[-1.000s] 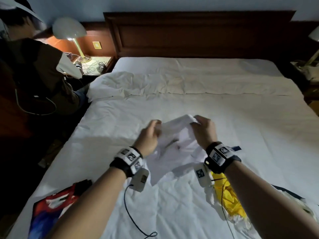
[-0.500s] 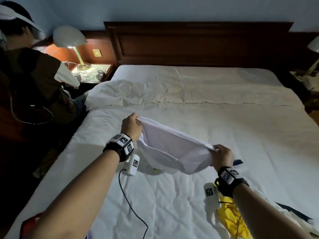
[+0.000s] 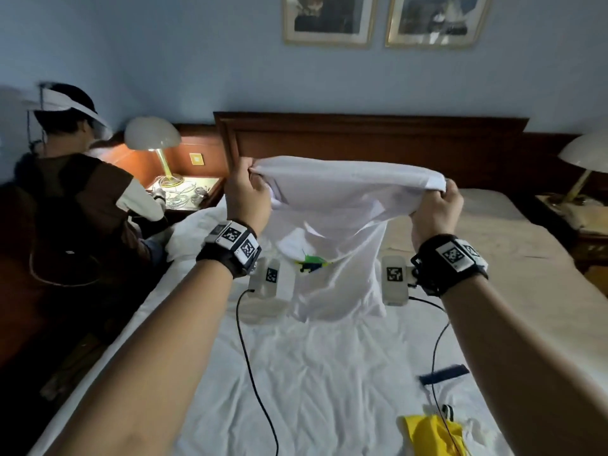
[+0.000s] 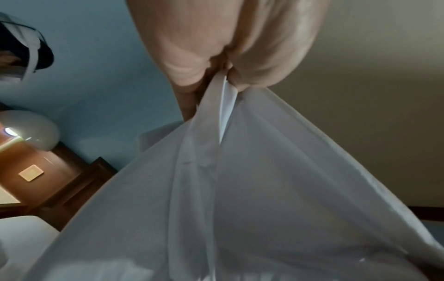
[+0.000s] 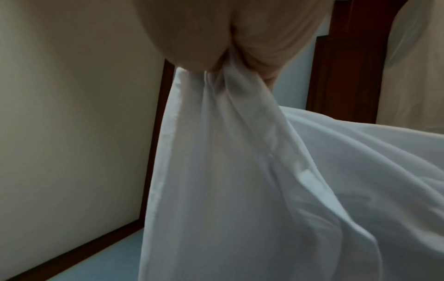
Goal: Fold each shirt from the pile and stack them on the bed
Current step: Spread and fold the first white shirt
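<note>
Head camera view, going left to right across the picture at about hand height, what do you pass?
Person in a white visor → lit bedside lamp → left hand → white shirt held up by both hands → right hand → second bedside lamp.

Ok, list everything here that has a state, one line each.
white shirt: held up above the bed, unfolded, hanging down
left hand: grips one top corner of the shirt
right hand: grips the other top corner
yellow garment: crumpled on the bed
left bedside lamp: lit
</note>
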{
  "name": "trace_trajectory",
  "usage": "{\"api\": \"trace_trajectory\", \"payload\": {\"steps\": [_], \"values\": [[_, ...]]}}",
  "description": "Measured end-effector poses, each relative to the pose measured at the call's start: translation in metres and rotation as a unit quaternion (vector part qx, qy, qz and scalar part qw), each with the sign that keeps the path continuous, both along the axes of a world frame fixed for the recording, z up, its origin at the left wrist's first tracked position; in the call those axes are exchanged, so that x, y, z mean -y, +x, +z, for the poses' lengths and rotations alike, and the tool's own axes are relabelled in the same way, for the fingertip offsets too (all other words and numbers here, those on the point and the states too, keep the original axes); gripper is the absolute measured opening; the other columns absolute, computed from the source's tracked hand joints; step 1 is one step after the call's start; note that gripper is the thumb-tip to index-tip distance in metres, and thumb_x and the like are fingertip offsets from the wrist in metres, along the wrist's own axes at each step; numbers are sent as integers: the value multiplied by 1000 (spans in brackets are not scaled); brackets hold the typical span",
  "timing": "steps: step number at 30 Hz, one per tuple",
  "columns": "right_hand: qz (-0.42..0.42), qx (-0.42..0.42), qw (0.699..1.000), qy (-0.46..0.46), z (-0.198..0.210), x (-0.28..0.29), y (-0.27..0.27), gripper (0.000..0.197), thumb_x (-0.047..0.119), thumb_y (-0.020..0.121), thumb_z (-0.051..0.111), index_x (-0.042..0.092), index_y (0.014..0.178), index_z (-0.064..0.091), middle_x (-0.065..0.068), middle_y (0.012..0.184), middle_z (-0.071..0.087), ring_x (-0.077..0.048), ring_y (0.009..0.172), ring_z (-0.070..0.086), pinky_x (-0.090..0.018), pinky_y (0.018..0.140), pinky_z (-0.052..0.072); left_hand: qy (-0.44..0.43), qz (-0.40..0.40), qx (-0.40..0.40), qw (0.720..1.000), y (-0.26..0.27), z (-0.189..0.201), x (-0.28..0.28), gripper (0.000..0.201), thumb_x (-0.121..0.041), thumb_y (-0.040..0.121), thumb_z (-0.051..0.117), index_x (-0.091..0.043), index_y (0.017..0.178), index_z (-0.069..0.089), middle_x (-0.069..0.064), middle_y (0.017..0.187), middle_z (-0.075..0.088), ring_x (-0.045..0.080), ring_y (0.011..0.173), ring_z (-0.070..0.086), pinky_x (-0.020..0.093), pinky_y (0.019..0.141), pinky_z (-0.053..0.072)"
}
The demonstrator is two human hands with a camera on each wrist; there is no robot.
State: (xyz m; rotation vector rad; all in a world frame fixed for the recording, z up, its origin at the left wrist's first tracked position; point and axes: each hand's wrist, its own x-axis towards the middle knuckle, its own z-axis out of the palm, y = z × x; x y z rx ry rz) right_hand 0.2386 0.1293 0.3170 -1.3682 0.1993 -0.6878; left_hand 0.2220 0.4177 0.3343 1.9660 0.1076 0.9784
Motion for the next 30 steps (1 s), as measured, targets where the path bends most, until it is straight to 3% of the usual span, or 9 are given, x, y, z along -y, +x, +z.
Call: {"api": "trace_trajectory", "payload": {"steps": [4,7,9,13,17,20,22,26,30], "values": [[-39,-44,994,-88,-20,-10,-64,47,-1,77,34,26,104,61,5,84,60,-12,72,56,-24,62,46,9,-39,-3,999,-56,-32,-5,32,4,89,43,-3,112,65,14,106,69,29,98,61,30,82,45],[15,-135,961,-240,-93,-5,-117,20,35,86,50,29,102,60,-5,93,65,-25,79,59,-32,65,45,-7,-37,-71,997,-112,-100,-10,36,8,91,46,-6,116,69,9,111,71,22,101,62,21,85,43],[41,-213,924,-316,-158,2,-154,44,62,82,47,25,98,65,-9,93,62,-32,85,58,-36,70,40,-31,-15,-129,991,-153,-159,-15,31,8,91,50,-4,112,71,14,107,73,29,100,64,21,82,40],[43,-370,883,-285,-266,11,-246,65,62,98,31,12,108,71,-24,106,66,-43,102,61,-40,80,40,-62,-18,-266,962,-241,-279,-19,25,2,97,54,-7,113,70,7,94,71,34,93,67,23,75,39],[-22,-536,824,-181,-344,24,-325,61,46,110,25,1,96,63,-37,116,62,-50,103,60,-42,83,41,-100,26,-391,915,-322,-365,-34,33,-1,100,54,-5,131,65,19,114,72,34,108,66,27,88,43],[-60,-575,796,-179,-377,33,-365,41,40,108,27,11,106,56,-29,114,60,-43,74,56,-59,78,55,-146,93,-480,860,-373,-410,-52,39,2,101,52,-1,139,59,25,131,64,39,123,60,38,102,43],[-85,-587,780,-199,-405,43,-391,38,56,99,24,31,113,49,-28,114,60,-50,82,60,-64,78,56,-150,125,-531,825,-406,-435,-62,38,4,99,51,1,136,62,26,133,63,41,126,57,42,107,43],[-55,-632,738,-230,-419,50,-426,25,42,91,31,27,105,46,-32,107,62,-53,93,60,-50,78,49,-142,162,-593,776,-444,-463,-73,30,8,91,51,2,112,72,27,115,70,44,110,63,40,91,48],[50,-686,684,-240,-432,49,-431,59,24,70,41,10,125,59,-29,120,60,-48,109,56,-48,92,46,-115,142,-684,706,-442,-473,-85,25,1,94,49,4,108,70,27,120,68,42,112,63,38,86,47]]}}
